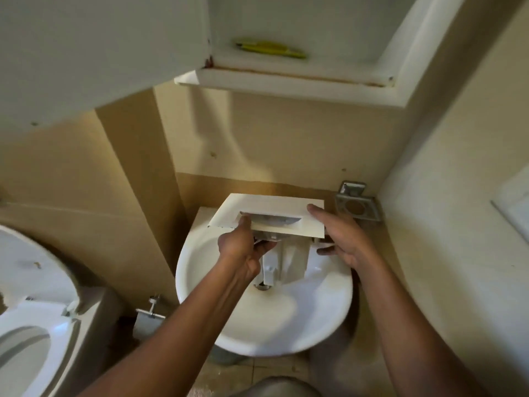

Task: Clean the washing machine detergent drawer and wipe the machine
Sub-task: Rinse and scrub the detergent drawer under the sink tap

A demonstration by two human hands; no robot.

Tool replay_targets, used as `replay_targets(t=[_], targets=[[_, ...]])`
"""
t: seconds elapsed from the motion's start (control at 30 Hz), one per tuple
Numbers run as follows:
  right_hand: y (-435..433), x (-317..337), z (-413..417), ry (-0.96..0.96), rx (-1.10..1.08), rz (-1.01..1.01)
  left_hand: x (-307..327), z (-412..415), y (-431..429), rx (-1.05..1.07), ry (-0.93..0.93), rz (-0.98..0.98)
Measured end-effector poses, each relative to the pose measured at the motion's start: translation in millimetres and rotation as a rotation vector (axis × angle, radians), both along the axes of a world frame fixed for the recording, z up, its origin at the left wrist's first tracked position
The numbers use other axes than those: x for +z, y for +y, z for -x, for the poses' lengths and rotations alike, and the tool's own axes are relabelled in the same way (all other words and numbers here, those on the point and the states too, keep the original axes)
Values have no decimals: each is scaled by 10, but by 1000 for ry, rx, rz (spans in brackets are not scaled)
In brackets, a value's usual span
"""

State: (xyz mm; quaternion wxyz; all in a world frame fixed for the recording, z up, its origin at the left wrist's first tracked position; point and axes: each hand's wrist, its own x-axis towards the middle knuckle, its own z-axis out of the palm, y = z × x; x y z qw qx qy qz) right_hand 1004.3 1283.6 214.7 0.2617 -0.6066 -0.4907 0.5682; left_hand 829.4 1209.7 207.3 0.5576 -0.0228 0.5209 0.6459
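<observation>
Left hand (243,245) has the drawer (274,204) gripped at the handle slot, thumb on the front panel and fingers curled underneath. Right hand (343,239) sits against the drawer's right end with the fingers pretty much straight, not wrapped round it. The drawer's held over the sink (286,325), front panel up top, body pointing down at the drain. Toilet (28,325) is off to the left.

Beige walls (257,133), white sink (286,333), toilet (31,319), open cabinet (286,77)

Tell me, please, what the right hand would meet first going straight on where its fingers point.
The right hand would meet the detergent drawer at its front panel's right end; depth is unclear.
</observation>
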Motion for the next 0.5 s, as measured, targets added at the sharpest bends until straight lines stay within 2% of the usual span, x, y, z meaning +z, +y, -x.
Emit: replay_targets(t=[0.1,0.5], targets=[[-184,121,43,66,-35,-3,119,31,-34,-49,7,-22],[-750,544,279,95,-135,-45,310,177,-417,-226,36,-88]])
